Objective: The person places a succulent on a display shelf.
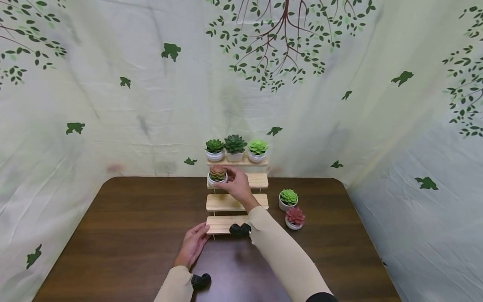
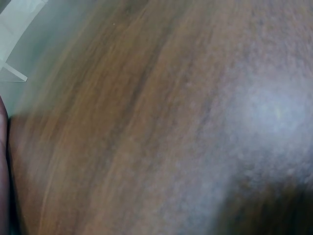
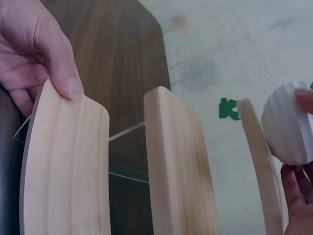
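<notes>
A small potted succulent (image 1: pixel 217 173) with reddish-brown leaves and a white ribbed pot is pinched between the thumb and fingers of my right hand (image 1: pixel 237 184). Its pot (image 3: pixel 289 125) is at the left end of the second-highest step; whether it bears on the wood I cannot tell. My left hand (image 1: pixel 194 243) grips the left end of the lowest step of a tiered wooden stand (image 1: pixel 226 203), thumb on top and fingers below, as the right wrist view shows. Three green potted succulents (image 1: pixel 235 147) line the top step. The left wrist view shows mostly tabletop.
Right of the stand, a bright green potted succulent (image 1: pixel 288 199) and a pinkish-red one (image 1: pixel 294 218) stand close together on the dark wooden table (image 1: pixel 151 218). Clear rods join the steps. Behind the table hangs a pale cloth (image 1: pixel 143 105) with printed leaves.
</notes>
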A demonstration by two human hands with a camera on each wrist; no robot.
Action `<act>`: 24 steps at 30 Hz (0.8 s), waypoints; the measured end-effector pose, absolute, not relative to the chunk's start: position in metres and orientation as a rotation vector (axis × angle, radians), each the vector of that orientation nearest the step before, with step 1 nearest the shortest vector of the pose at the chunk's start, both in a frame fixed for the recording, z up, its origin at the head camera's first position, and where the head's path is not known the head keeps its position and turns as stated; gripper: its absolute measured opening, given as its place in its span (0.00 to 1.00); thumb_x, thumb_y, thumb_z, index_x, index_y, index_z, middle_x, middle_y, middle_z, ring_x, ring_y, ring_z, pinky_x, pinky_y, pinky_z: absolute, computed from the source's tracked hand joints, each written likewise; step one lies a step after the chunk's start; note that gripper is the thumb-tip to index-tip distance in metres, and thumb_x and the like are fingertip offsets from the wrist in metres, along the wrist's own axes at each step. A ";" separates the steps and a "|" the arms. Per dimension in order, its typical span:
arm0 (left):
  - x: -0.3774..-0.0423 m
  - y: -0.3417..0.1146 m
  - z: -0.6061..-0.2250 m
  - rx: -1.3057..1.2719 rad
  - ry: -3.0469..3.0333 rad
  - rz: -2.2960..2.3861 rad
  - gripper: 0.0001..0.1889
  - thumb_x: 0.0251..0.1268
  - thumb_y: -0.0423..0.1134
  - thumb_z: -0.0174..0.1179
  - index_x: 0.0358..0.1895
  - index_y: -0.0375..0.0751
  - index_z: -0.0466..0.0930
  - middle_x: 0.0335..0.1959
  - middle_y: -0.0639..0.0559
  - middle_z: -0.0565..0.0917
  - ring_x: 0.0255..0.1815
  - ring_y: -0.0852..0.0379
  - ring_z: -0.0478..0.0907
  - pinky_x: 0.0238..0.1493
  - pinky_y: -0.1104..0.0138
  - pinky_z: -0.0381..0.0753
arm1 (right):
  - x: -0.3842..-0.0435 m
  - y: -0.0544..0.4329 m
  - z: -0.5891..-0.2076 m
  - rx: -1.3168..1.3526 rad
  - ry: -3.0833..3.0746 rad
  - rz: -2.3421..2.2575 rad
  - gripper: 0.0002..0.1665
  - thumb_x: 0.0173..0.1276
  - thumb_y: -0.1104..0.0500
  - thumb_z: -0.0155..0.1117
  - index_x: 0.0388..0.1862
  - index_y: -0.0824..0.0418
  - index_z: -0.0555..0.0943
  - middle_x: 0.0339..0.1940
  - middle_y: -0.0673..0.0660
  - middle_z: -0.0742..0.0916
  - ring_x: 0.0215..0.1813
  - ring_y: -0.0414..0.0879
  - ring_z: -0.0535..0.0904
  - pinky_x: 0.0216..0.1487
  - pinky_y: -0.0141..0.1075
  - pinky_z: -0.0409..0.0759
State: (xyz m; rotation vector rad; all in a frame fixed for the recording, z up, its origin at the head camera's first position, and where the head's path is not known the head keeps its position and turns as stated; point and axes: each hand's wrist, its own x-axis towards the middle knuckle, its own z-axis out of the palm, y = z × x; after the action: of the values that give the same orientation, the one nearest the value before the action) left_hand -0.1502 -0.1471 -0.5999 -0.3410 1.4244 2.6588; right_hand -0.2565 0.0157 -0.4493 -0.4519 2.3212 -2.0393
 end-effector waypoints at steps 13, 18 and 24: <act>-0.150 -0.144 -0.605 -0.340 1.411 2.659 0.11 0.68 0.24 0.54 0.51 0.23 0.74 0.42 0.47 0.82 0.43 0.58 0.81 0.48 0.67 0.80 | -0.259 0.007 -0.460 -0.316 2.334 -2.061 0.35 0.51 0.68 0.76 0.59 0.65 0.75 0.56 0.63 0.82 0.55 0.53 0.80 0.53 0.34 0.78; -0.151 -0.144 -0.605 -0.351 1.395 2.664 0.08 0.68 0.24 0.53 0.46 0.29 0.78 0.41 0.48 0.82 0.41 0.59 0.81 0.47 0.68 0.80 | -0.259 0.007 -0.460 -0.329 2.350 -2.050 0.35 0.52 0.67 0.76 0.59 0.65 0.75 0.55 0.63 0.82 0.55 0.53 0.80 0.53 0.34 0.79; -0.152 -0.147 -0.603 -0.310 1.417 2.671 0.08 0.68 0.24 0.53 0.41 0.36 0.81 0.39 0.50 0.82 0.40 0.60 0.81 0.45 0.69 0.80 | -0.256 0.016 -0.457 -0.386 2.286 -2.077 0.36 0.53 0.66 0.75 0.61 0.66 0.73 0.56 0.63 0.80 0.55 0.54 0.79 0.55 0.37 0.78</act>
State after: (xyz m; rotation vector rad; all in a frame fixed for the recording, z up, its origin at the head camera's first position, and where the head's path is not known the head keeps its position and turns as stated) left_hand -0.1518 -0.1470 -0.6027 -0.3105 1.4166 2.6713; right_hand -0.2558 0.0160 -0.4568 -0.3862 2.2862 -2.0766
